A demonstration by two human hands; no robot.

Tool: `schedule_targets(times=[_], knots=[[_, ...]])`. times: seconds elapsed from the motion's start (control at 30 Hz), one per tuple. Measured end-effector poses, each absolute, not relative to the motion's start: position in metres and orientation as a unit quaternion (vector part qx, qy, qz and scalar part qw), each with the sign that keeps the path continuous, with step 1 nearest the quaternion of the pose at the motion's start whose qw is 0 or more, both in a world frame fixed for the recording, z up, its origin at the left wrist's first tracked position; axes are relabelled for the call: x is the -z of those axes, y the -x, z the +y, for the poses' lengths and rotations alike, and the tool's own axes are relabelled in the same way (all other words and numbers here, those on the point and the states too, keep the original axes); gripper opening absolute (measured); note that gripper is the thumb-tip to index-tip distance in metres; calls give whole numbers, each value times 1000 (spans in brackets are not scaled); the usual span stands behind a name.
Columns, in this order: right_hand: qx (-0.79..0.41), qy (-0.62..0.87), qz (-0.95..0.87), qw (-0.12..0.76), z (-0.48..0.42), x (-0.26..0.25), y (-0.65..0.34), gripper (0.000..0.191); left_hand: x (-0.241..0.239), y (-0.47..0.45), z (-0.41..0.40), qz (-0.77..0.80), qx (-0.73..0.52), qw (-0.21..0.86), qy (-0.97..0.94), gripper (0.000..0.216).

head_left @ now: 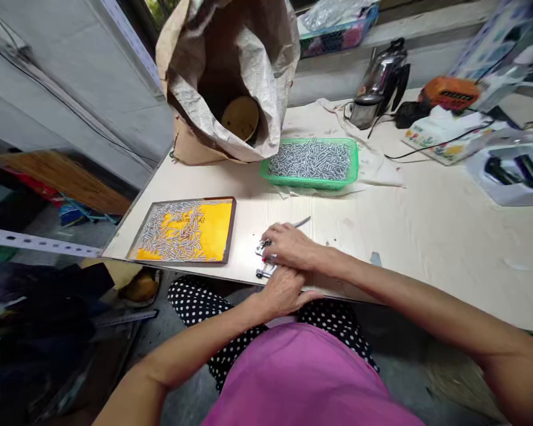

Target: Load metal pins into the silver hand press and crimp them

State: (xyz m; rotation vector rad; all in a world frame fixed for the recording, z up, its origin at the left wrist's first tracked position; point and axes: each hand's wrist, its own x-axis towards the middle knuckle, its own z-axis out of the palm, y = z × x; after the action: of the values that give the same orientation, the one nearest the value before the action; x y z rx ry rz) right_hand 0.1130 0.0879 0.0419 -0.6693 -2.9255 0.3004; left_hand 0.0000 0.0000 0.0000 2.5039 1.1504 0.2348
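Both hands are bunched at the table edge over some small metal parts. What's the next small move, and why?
Probably lift the right hand slightly off the small metal parts: it covers them, and the left hand is tucked beneath it at the table edge, so what either holds is hidden.

1. We find no legible text, label, brand or number anywhere.
2. The printed box [444, 139], far right of the hands, shows only blurred, unreadable print.

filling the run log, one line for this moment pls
left hand: table edge, beside small metal parts | right hand: over parts | yellow tray: pins
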Motion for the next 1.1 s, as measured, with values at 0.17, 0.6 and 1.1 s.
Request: schedule_targets(times=[0.17, 0.6, 1.1], knots=[[-68, 133, -988, 32, 84, -36, -82, 15, -19, 15, -29, 281, -172, 153, -932, 40], [-223, 280, -864, 355, 113, -49, -95, 16, -65, 219, 107, 756, -14, -53, -653, 24], [-156, 383, -893, 177, 92, -61, -158, 19, -71, 181, 107, 726, -84, 77, -678, 21]])
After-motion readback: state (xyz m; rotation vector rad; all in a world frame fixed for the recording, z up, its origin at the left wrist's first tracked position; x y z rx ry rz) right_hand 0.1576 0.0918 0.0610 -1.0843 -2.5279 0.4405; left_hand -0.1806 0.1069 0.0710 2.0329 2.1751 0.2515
